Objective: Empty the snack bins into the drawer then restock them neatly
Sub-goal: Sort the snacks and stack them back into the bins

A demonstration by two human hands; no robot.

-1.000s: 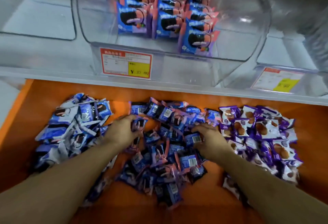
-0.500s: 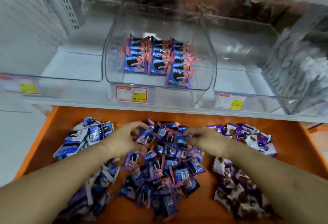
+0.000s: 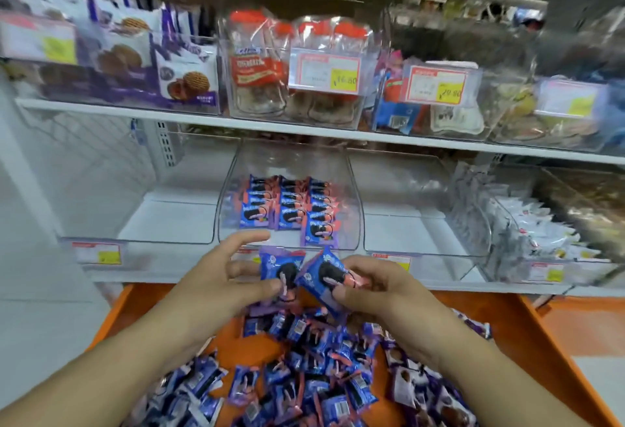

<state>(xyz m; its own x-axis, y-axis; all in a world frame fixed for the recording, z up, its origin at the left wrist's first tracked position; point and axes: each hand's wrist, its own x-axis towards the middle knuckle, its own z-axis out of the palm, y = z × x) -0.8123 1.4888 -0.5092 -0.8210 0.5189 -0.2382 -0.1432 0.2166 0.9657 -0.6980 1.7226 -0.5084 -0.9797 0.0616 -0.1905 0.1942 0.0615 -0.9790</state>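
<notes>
Restock, status: partly done.

Centre snack bin (image 3: pixel 351 190), clear plastic, at 12 o'clock from the hands: holds three short rows of blue-and-pink sandwich-cookie packs (image 3: pixel 287 206) standing upright at its back and middle. The front floor and the upper volume are bare, so by my reading the refill is in its early part.

Left bin (image 3: pixel 169 220) at 10 o'clock and right bin (image 3: pixel 416 227) at 2 o'clock: no packs visible inside; judged not yet restocked.

Orange drawer (image 3: pixel 527 335), pulled out at 6 o'clock: carries the loose stock. The emptying step looks complete for these three bins.
- Blue-and-pink pack heap (image 3: pixel 314 369), centre, large.
- Blue-and-white pack heap (image 3: pixel 189 389), at 7 o'clock.
- Purple cookie-pack heap (image 3: pixel 426 393), at 5 o'clock.

Left hand (image 3: pixel 216 278): thumb and fingers pinch one blue-and-pink pack (image 3: pixel 280 267), face up; index finger extended above it.

Right hand (image 3: pixel 375 288): fingers curled round a second pack (image 3: pixel 324 274), tilted, its corner touching the first.

Both held packs sit above the drawer's rear edge, just below the centre bin's mouth.

Remaining: most of the centre heap, then both side heaps.
</notes>
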